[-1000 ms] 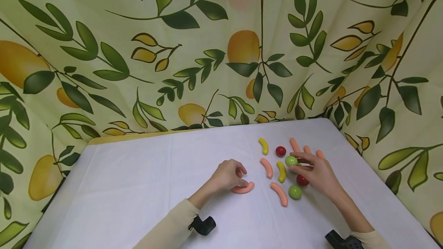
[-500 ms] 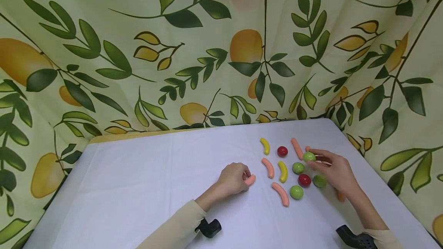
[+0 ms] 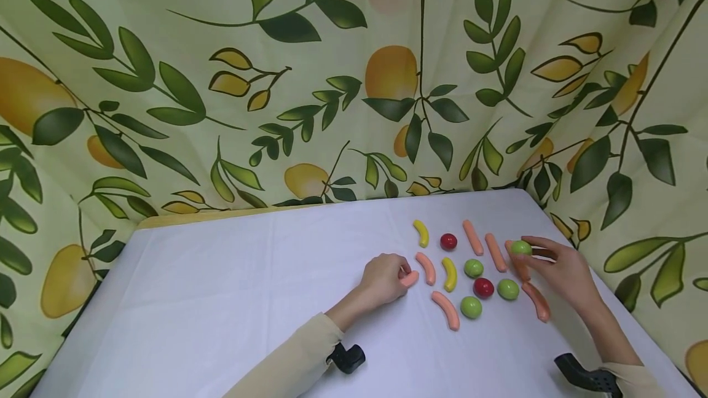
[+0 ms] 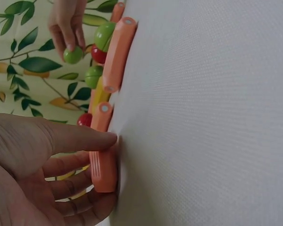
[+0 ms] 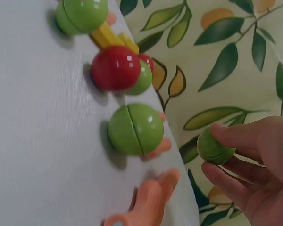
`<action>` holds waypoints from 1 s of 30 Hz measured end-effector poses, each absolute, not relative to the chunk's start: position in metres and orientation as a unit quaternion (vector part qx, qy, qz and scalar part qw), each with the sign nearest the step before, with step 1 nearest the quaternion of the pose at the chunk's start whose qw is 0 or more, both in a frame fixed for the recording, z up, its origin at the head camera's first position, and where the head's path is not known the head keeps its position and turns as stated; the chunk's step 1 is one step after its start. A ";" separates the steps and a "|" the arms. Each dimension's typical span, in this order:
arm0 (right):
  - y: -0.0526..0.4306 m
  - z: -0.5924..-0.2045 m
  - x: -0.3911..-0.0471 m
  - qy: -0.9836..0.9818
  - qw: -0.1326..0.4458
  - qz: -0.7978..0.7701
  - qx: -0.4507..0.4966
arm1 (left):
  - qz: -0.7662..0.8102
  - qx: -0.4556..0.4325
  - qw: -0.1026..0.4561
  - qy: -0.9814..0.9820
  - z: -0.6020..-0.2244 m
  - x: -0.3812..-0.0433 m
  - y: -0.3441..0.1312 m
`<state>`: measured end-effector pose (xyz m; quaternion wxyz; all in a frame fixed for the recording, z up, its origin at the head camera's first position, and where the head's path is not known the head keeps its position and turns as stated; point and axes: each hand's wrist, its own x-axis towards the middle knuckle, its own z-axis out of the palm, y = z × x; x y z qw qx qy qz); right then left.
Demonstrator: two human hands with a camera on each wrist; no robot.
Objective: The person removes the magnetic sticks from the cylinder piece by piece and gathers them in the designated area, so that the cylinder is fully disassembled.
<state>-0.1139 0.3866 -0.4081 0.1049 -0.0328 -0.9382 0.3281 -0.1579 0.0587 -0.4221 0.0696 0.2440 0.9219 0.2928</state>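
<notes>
My left hand (image 3: pixel 384 279) pinches a pinkish toy sausage (image 3: pixel 410 279) close over the white cloth, left of the other toys. The left wrist view shows thumb and fingers on either side of this sausage (image 4: pixel 104 172), its end toward another one. My right hand (image 3: pixel 566 269) holds a round green toy fruit (image 3: pixel 522 248) between thumb and fingertips, raised above the sausages at the right. A seam runs round the green fruit (image 5: pixel 216 147) in the right wrist view. Beneath it in the head view lies a partly covered sausage (image 3: pixel 520 268).
Nearby lie several sausages (image 3: pixel 445 310), two yellow toy bananas (image 3: pixel 450 274), two red balls (image 3: pixel 483 288) and several green ones (image 3: pixel 507 289). One sausage (image 3: pixel 536 301) lies by the right wrist. A leaf-patterned curtain (image 3: pixel 332 109) stands behind the cloth-covered table (image 3: pixel 193 300).
My right hand has moved right with the green toy fruit, uncovering sausages and green balls. The left hand has picked up the sausage and shifted right and slightly farther from me.
</notes>
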 end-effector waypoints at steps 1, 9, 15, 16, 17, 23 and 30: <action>0.390 -0.410 -0.115 -0.939 0.103 0.326 -0.036 | 0.293 0.244 0.070 0.922 -0.423 -0.158 0.060; 0.414 -0.425 -0.119 -0.942 0.081 0.319 -0.065 | 0.300 0.246 0.064 0.920 -0.426 -0.158 0.063; 0.420 -0.432 -0.120 -0.936 0.054 0.336 -0.090 | 0.308 0.255 0.063 0.915 -0.427 -0.158 0.064; 0.420 -0.433 -0.120 -0.936 0.052 0.335 -0.091 | 0.311 0.255 0.063 0.913 -0.427 -0.158 0.065; 0.421 -0.433 -0.120 -0.936 0.050 0.335 -0.091 | 0.314 0.255 0.064 0.912 -0.427 -0.158 0.065; 0.425 -0.439 -0.121 -0.938 0.055 0.333 -0.081 | 0.343 0.248 0.078 0.903 -0.426 -0.159 0.063; 0.424 -0.441 -0.122 -0.940 0.060 0.327 -0.074 | 0.355 0.240 0.086 0.900 -0.425 -0.161 0.062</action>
